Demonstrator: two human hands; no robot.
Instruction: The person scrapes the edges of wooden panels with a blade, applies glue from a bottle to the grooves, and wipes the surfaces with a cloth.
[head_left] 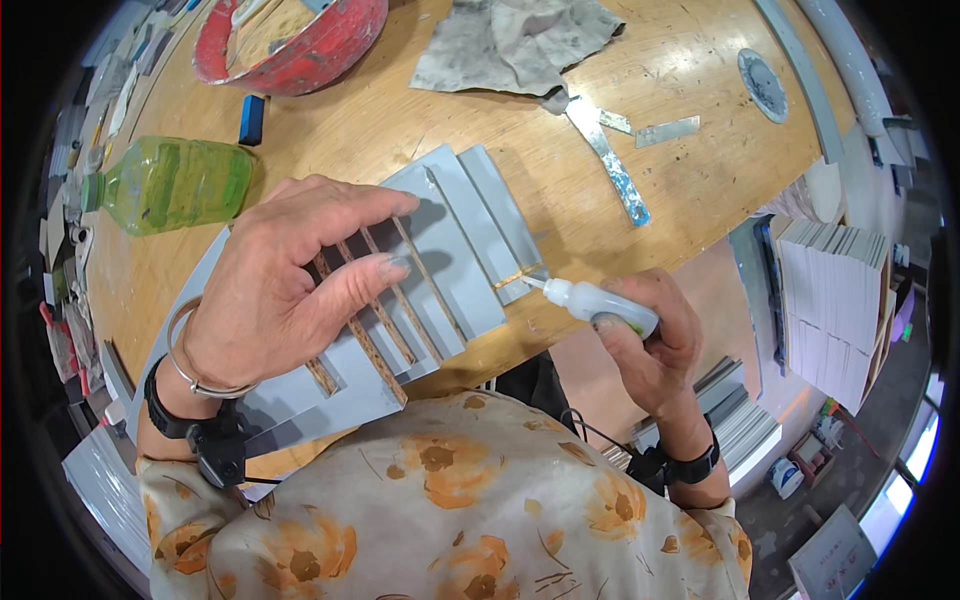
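In my right hand [655, 340] is a small white squeeze bottle [605, 303], my fingers wrapped round it. Its thin nozzle points left, at a short yellowish-brown strip [516, 277] by the near right edge of a light grey stepped panel [490, 215]. Whether the tip touches the strip, I cannot tell. My left hand [290, 270] lies over the panel with thumb and forefinger spread, next to several narrow speckled brown strips [375, 365] that cross the grey surface. Its other fingers are hidden behind the hand.
A green-tinted plastic bottle [175, 185] lies to the left, near a small blue block [252, 120]. Farther back are a red bowl [300, 60] and a grey rag [510, 45]. Blue-stained scraper [610, 165] and metal blade [668, 131] lie right. Stacked white boards [830, 300] stand beyond the table edge.
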